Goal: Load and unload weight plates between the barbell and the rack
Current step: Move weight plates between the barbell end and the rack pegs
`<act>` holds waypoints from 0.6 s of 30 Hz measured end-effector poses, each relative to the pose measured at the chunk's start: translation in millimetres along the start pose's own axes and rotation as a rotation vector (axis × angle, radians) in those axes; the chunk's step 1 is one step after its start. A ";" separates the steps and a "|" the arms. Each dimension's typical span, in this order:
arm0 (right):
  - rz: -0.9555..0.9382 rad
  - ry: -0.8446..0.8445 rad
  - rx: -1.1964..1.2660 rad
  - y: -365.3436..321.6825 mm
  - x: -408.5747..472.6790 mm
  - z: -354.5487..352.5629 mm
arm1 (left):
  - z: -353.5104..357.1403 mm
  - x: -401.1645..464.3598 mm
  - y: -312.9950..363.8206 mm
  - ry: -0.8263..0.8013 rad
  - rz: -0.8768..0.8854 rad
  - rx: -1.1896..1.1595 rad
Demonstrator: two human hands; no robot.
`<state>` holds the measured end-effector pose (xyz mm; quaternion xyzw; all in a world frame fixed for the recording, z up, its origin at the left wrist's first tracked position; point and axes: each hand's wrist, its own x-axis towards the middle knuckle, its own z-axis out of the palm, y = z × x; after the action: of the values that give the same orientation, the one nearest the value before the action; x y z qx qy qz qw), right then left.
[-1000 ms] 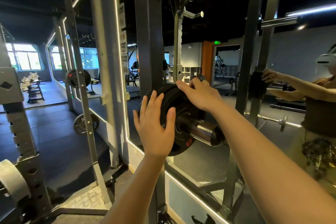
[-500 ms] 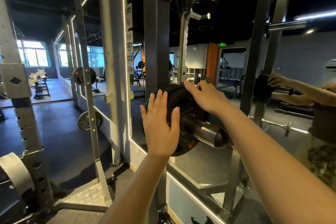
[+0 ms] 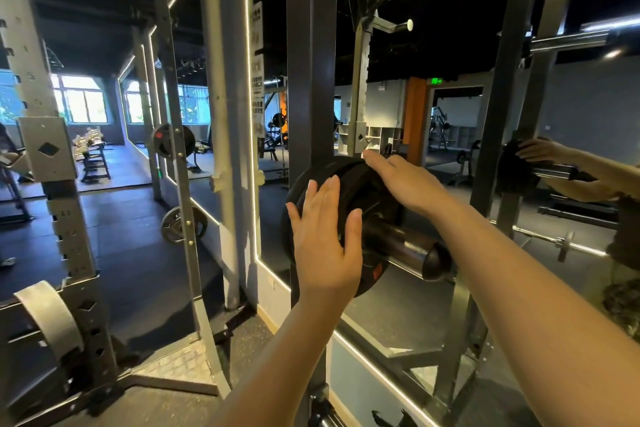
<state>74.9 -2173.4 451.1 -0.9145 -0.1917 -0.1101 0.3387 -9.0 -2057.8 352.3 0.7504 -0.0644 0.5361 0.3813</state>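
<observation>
Centre of frame: black weight plate (image 3: 360, 191) is sitting on the steel barbell sleeve (image 3: 408, 246), whose rounded end is pointing toward lower right. The plate is standing upright, just in front of the dark rack upright (image 3: 311, 80).

Left hand (image 3: 325, 239) is lying flat on the plate's near face, fingers straight and close together, thumb spread to the right; nothing pinched. Right hand (image 3: 405, 180) is resting over the plate's top rim, fingers extended, palm down; whether the fingertips are curling behind the rim cannot be told.

Right of frame: wall mirror (image 3: 571, 135) is showing the reflected arms on the plate.

Left background: another plate (image 3: 173, 142) is hanging on a second rack; a lower plate (image 3: 180, 224) is sitting beneath it. Far upper left: windows (image 3: 79, 100) are glowing bright.
</observation>
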 end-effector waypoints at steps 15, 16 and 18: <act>0.065 0.008 0.018 -3.0 -5.6 -0.2 | -5.5 -0.4 -1.6 -0.043 0.017 -0.026; 0.058 -0.003 0.055 -3.3 -4.8 0.1 | -4.3 -3.8 -0.1 -0.041 0.016 -0.054; 0.061 -0.012 0.095 -4.1 -4.7 0.7 | -3.7 -6.6 0.6 -0.040 0.014 -0.074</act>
<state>69.0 -2171.4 451.4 -0.9035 -0.1711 -0.0850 0.3836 -14.8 -2057.9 347.5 0.7458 -0.0972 0.5208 0.4038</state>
